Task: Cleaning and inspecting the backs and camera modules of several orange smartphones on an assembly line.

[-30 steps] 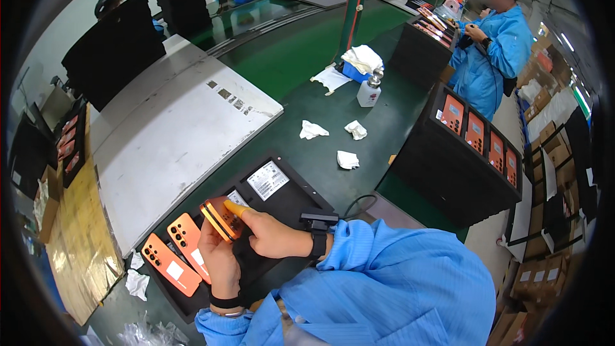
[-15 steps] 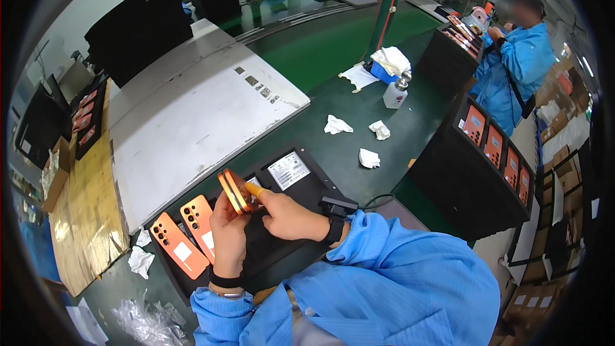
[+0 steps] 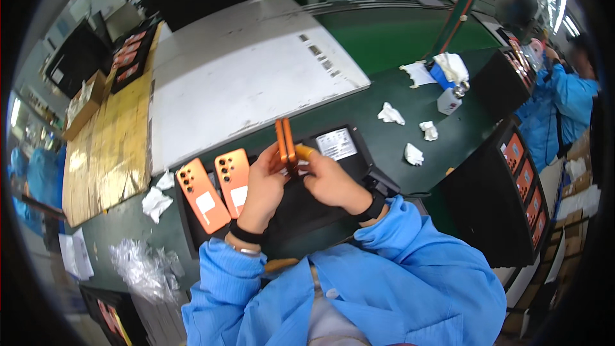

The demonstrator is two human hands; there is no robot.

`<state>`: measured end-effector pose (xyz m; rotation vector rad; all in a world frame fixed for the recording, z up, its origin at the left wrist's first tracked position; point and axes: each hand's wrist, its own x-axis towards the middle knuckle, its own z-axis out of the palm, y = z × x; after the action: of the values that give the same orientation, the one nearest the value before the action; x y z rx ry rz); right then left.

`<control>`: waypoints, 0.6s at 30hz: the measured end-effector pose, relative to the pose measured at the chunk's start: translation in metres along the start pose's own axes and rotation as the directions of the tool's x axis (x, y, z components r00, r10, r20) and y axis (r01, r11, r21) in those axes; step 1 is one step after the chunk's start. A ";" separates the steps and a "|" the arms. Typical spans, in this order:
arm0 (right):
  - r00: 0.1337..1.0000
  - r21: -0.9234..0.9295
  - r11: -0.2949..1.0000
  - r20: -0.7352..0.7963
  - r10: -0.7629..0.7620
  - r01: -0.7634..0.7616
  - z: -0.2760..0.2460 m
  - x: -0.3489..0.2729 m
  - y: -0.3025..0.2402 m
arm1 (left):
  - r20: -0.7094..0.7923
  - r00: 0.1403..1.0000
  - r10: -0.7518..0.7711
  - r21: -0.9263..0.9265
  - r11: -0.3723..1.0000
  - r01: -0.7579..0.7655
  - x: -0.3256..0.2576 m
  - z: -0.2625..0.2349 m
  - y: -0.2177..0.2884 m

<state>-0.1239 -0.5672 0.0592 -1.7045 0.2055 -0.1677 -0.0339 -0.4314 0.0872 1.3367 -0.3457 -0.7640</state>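
Two slim orange phones (image 3: 285,141) stand upright, edge-on and side by side, above a black tray (image 3: 307,214). My left hand (image 3: 266,182) grips them from the left, its fingers closed round their lower part. From the right, my right hand (image 3: 333,182) pinches them near the bottom; a yellow cover sits on one of its fingers. Just left of my left hand lie an orange phone (image 3: 232,176) and, beyond it, another orange phone (image 3: 198,186), camera side up, each with a white sticker. A printed white label (image 3: 336,145) shows at the tray's far right.
A large white board (image 3: 237,77) lies beyond the tray. Crumpled white wipes (image 3: 391,114) and a pump bottle (image 3: 450,99) are to the right, near a stack of black trays (image 3: 490,198) with orange phones. Clear plastic wrap (image 3: 147,269) lies at the near left. A co-worker (image 3: 557,106) stands far right.
The two held phones have turned from a tilted position to upright and edge-on. My right hand has shifted from over their face to their right side. The whole view has swung right-to-left across the bench.
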 end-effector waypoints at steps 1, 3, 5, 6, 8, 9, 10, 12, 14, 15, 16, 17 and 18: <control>0.991 -0.050 0.993 -0.068 -0.114 0.111 0.002 0.000 -0.003 | 0.005 0.999 0.036 0.007 0.999 -0.036 0.002 -0.001 -0.003; 0.989 -0.008 0.992 -0.073 -0.126 0.126 0.004 0.000 0.008 | 0.009 0.998 0.064 0.060 0.996 -0.064 0.004 -0.003 -0.012; 0.979 0.017 0.990 -0.147 -0.139 0.143 0.006 -0.004 0.009 | 0.008 0.993 0.120 0.086 0.989 -0.121 0.006 -0.004 -0.021; 0.988 -0.008 0.994 -0.112 -0.107 0.107 0.004 -0.007 0.006 | 0.014 0.976 0.216 0.102 0.971 -0.216 0.005 -0.002 -0.026; 0.998 -0.175 0.984 -0.038 -0.041 0.034 0.000 -0.020 -0.016 | 0.058 0.955 0.290 0.153 0.943 -0.295 -0.004 -0.001 -0.019; 0.976 -0.175 0.967 -0.077 -0.201 0.185 0.003 -0.018 -0.009 | 0.058 0.948 0.314 0.139 0.937 -0.319 -0.010 0.001 -0.015; 0.967 -0.189 0.959 -0.102 -0.233 0.211 0.006 -0.022 -0.007 | 0.034 0.955 0.296 0.073 0.952 -0.298 -0.015 0.002 -0.015; 0.960 -0.201 0.953 -0.121 -0.253 0.226 0.013 -0.027 -0.012 | 0.005 0.964 0.267 0.002 0.964 -0.267 -0.024 0.004 -0.019; 0.963 -0.165 0.965 -0.140 -0.229 0.206 0.021 -0.030 -0.014 | -0.066 0.959 0.276 -0.104 0.954 -0.282 -0.033 0.005 -0.025; 0.967 -0.158 0.968 -0.135 -0.214 0.193 0.022 -0.031 -0.013 | -0.073 0.962 0.262 -0.106 0.958 -0.268 -0.036 0.006 -0.027; 0.974 -0.193 0.965 -0.106 -0.199 0.176 0.021 -0.030 -0.012 | -0.074 0.960 0.271 -0.133 0.951 -0.278 -0.038 0.005 -0.027; 0.980 -0.228 0.960 -0.076 -0.183 0.162 0.020 -0.031 -0.010 | -0.075 0.957 0.280 -0.160 0.944 -0.289 -0.039 0.005 -0.027; 0.968 -0.254 0.943 -0.072 -0.240 0.215 0.021 -0.034 -0.006 | -0.094 0.963 0.253 -0.144 0.954 -0.264 -0.041 0.005 -0.027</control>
<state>-0.1518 -0.5378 0.0626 -1.9665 0.1065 -0.4165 -0.0745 -0.4090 0.0704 1.1423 -0.3857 -0.5093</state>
